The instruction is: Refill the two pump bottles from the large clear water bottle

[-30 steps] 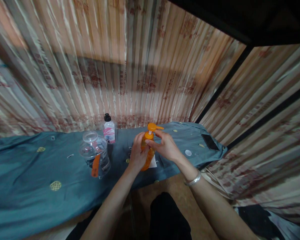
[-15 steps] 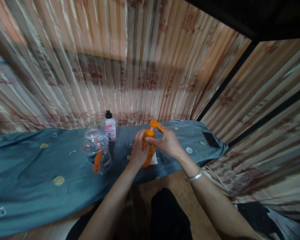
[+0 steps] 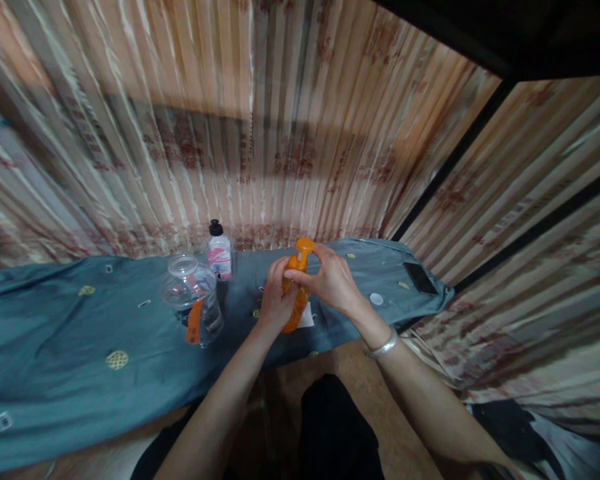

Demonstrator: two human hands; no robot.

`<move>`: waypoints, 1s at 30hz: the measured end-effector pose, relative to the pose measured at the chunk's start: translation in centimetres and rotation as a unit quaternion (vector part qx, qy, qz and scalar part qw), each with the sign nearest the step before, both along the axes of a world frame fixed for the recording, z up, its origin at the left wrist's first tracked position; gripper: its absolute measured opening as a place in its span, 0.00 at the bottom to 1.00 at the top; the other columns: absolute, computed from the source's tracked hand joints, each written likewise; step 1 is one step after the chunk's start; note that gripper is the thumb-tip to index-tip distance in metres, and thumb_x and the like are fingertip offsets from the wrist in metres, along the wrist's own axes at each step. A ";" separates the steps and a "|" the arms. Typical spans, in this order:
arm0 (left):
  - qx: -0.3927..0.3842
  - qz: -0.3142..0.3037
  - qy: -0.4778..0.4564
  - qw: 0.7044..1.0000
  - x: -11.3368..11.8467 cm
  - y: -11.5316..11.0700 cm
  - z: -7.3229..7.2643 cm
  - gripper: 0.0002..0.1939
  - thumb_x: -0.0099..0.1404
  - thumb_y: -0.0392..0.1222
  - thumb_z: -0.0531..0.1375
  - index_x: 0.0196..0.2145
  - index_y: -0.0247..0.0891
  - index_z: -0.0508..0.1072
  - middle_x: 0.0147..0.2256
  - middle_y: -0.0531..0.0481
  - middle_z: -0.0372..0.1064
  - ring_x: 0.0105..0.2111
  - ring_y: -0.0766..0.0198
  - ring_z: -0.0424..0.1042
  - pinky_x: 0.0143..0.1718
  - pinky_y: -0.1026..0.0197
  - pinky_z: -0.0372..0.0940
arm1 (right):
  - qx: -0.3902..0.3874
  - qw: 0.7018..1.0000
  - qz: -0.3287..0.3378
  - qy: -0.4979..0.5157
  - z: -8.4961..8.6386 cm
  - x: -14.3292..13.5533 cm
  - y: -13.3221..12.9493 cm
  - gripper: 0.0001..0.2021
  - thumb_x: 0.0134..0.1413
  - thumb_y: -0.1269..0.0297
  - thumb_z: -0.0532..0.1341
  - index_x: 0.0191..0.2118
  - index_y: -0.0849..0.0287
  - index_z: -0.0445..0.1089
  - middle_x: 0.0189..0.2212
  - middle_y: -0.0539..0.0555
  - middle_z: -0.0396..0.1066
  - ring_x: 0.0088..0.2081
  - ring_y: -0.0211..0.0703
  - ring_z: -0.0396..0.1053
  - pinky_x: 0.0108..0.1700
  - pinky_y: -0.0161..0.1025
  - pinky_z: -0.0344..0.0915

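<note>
An orange pump bottle (image 3: 295,313) stands slightly tilted near the front edge of the cloth-covered surface, a white patch beside its base. Wrapped around its upper body from the left is my left hand (image 3: 277,299). My right hand (image 3: 333,277) grips the bottle's top, with the thumb at the collar and the fingers by the orange pump head (image 3: 305,245). Part of the neck is hidden by my fingers. To the left sits a clear, wide jar (image 3: 184,293) without a lid, an orange label on its side. Behind it stands a clear bottle with a black cap (image 3: 220,257) and pink label.
A teal patterned cloth (image 3: 70,347) covers the long narrow surface. Toward its right end lie a dark phone (image 3: 420,278) and a white round disc (image 3: 376,299). Pleated curtains (image 3: 205,133) hang close behind, and a black metal frame (image 3: 455,157) rises at the right.
The pump head has turned, its spout swinging from pointing right to pointing toward me. My right hand's fingers have shifted with it; my left hand still holds the bottle.
</note>
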State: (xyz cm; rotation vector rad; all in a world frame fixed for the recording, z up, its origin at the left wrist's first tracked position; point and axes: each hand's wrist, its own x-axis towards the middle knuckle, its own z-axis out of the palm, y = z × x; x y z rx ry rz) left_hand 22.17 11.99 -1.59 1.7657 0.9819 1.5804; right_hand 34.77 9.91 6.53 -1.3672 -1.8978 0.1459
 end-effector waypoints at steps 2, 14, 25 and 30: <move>-0.003 -0.002 0.001 1.000 0.0 -0.2 0.2 0.21 0.65 0.55 0.53 0.49 0.39 0.66 0.50 0.39 0.66 0.53 0.54 0.66 0.57 0.47 0.59 | -0.022 0.999 0.048 0.005 0.4 0.5 -0.1 0.18 0.51 0.60 0.67 0.48 0.58 0.69 0.47 0.57 0.74 0.49 0.49 0.71 0.51 0.43 0.65; 0.006 -0.006 -0.006 1.000 0.1 -0.1 0.1 0.22 0.65 0.56 0.52 0.48 0.38 0.65 0.48 0.40 0.67 0.51 0.54 0.66 0.55 0.48 0.61 | 0.012 1.000 -0.003 -0.011 0.1 -0.1 0.3 0.11 0.47 0.60 0.70 0.35 0.57 0.71 0.45 0.57 0.74 0.53 0.51 0.68 0.56 0.47 0.61; 0.007 0.000 -0.001 1.000 0.2 -0.1 0.1 0.23 0.65 0.58 0.52 0.49 0.39 0.65 0.49 0.40 0.67 0.52 0.54 0.66 0.56 0.48 0.60 | -0.028 0.999 0.037 -0.013 0.9 0.3 0.2 0.10 0.50 0.62 0.67 0.39 0.57 0.72 0.43 0.55 0.74 0.47 0.49 0.72 0.51 0.45 0.66; 0.014 0.002 -0.004 1.000 0.0 0.2 -0.3 0.24 0.64 0.60 0.52 0.48 0.38 0.66 0.49 0.39 0.67 0.52 0.53 0.66 0.56 0.48 0.60 | 0.021 1.000 -0.001 -0.023 0.3 -0.1 0.3 0.13 0.46 0.60 0.70 0.38 0.57 0.72 0.46 0.58 0.73 0.55 0.54 0.67 0.58 0.50 0.61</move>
